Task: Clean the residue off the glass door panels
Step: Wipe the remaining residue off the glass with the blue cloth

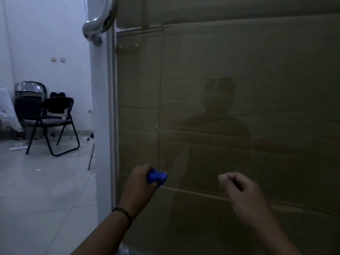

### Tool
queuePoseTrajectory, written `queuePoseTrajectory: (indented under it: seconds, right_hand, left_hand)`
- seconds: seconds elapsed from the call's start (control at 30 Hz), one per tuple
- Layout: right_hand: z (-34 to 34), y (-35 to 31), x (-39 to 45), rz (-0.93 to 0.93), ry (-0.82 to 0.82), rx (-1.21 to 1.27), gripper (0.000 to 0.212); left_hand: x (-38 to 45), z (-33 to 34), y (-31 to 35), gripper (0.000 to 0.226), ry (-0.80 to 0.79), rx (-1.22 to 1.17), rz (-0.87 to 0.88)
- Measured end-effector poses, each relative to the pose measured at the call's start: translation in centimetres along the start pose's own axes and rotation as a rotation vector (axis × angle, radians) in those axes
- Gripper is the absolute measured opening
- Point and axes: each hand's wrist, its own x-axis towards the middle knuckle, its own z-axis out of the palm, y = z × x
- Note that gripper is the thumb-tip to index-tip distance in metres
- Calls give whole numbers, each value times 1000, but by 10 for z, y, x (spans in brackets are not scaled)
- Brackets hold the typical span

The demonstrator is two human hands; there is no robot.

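Observation:
A glass door panel (239,70) fills the right side, with brown cardboard behind it and a person's reflection in it. A thin vertical streak of residue (157,133) runs down the glass, with whitish smears near its lower end. My left hand (141,183) is shut on a crumpled blue cloth (157,178), held against the glass just below the streak. My right hand (239,190) is to the right, fingers curled, thumb and fingertip pinched on a small pale scrap (220,178) close to the glass.
The white door frame (103,126) stands left of the glass, with a chrome pull handle (99,21) at the top. Beyond it lie a white tiled floor (46,181), black folding chairs (53,122) and a white wall with sockets.

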Motion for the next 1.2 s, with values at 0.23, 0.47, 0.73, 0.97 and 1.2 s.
queuePoseTrajectory:
  seconds: [0.23,0.47,0.73,0.97,1.2]
  right_hand:
    - [17,19,15,17,6,-12,19]
    - [22,22,21,-1,-6,4,19]
    - [28,15,26,-35,-9,53,16]
    - [32,10,28,-50,-20,90,11]
    - [27,2,26,-87,-23,91,13]
  left_hand:
    - [15,36,-19,29,-1,46,0]
    - [39,36,-19,27,147,-16,33]
    - [74,9,-11,25,258,-37,102]
    - [124,-28,18,23,416,-52,226]
    - [152,-73,48,30,742,-292,116]
